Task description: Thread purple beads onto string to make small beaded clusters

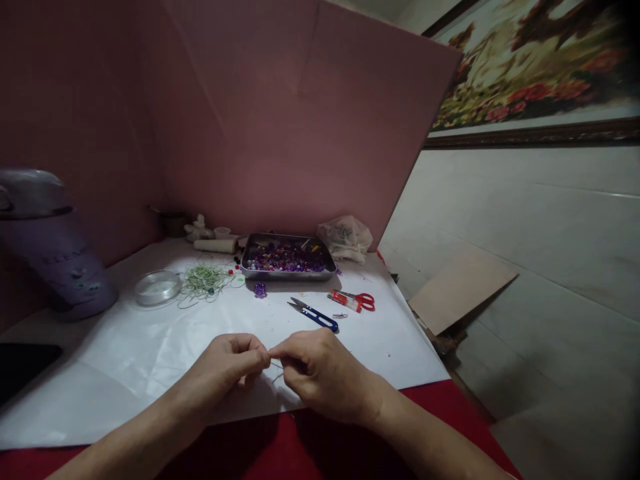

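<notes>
My left hand point(230, 365) is closed in a pinch near the front edge of the white sheet point(165, 373). A thin cord point(276, 365) runs from its fingertips to my right hand point(325, 373), whose fingers are curled in, its index fingertip meeting the left fingertips. Anything small at that meeting point is hidden. Just beyond my right hand lie blue thread snips point(320, 319), blades pointing away to the left. Farther off, a small purple beaded piece point(260, 290) sits before a metal tray point(290, 275) of mostly purple beads.
Red-handled scissors point(367, 302), a red-and-clear tube-like item point(345, 302) and a small metal piece point(340, 316) lie to the right. On the left are a green string tangle point(205, 280), a clear round spool point(157, 288) and a purple bottle point(57, 253). Pink panels point(280, 133) rise behind.
</notes>
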Motion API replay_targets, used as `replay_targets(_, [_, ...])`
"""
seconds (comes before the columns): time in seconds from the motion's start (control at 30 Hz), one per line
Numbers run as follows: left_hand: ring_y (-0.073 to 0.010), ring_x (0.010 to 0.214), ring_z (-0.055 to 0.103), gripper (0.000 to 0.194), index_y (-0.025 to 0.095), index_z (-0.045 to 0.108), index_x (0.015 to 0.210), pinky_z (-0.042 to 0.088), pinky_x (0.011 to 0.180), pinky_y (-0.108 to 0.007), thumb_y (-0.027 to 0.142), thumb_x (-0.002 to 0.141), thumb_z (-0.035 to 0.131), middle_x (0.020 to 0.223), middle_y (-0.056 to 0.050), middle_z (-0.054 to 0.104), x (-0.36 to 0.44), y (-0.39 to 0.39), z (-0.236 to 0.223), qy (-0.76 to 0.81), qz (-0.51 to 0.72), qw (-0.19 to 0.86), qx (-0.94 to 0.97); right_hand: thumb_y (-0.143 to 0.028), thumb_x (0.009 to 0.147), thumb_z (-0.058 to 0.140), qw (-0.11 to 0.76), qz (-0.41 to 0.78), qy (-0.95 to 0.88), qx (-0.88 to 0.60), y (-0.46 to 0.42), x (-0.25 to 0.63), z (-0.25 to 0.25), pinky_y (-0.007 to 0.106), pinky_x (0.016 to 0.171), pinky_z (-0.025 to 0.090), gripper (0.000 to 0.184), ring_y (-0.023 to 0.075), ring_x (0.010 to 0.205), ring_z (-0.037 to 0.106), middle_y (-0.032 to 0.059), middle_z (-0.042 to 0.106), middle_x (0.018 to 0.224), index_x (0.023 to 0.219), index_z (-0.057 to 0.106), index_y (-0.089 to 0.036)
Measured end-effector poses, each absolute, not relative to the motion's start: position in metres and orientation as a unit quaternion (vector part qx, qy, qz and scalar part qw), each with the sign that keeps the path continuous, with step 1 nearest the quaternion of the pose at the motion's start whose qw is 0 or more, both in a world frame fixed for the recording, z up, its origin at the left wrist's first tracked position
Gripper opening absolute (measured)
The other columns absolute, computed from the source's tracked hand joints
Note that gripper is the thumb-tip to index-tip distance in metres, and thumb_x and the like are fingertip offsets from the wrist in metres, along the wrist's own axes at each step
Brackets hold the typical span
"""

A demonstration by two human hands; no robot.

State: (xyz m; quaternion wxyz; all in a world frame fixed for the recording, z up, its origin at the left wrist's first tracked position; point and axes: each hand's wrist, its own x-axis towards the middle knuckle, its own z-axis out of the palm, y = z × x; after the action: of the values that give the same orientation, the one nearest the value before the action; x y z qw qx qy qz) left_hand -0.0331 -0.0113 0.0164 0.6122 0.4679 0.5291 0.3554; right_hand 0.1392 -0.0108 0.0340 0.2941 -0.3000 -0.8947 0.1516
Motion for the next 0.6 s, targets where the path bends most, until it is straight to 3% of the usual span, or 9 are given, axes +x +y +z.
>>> replay_targets(0.23, [-0.0059,0.036,0.029,0.025,0.017,0.055,0.051,0.014,0.038,-0.019,0.034,0.062,0.068,0.039,0.007,0.043,-0.0363,-0.0105,0.0192,0.474,0.373,0.659,0.449,-0.001,0.072,0.049,0.341,0.162,-0.882,-0.281,-0.0063,0.1409,0.0344,0.022,0.063,0.046,0.035,0.0145,0.065,0.063,0.0062,0.071,0.077,0.096,0.070,-0.016])
replay_targets(0.43, [-0.0062,0.043,0.037,0.013,0.014,0.065,0.065,0.023,0.042,-0.017,0.027,0.069,0.066,0.051,0.002,0.055,-0.0382,-0.0092,0.0186,0.419,0.402,0.706,0.405,-0.002,0.073,0.048,0.373,0.141,-0.872,-0.284,-0.0025,0.1418,0.0325,0.023,0.062,0.048,0.032,0.0135,0.062,0.062,0.0055,0.071,0.075,0.093,0.070,-0.015])
replay_targets(0.6, [-0.0061,0.042,0.038,0.009,0.013,0.066,0.062,0.026,0.042,-0.016,0.022,0.063,0.068,0.048,0.002,0.055,-0.0363,-0.0097,0.0229,0.436,0.407,0.703,0.388,-0.003,0.074,0.048,0.369,0.134,-0.872,-0.292,-0.0023,0.1432,0.0325,0.023,0.064,0.048,0.029,0.0138,0.065,0.063,0.0058,0.071,0.077,0.090,0.070,-0.014])
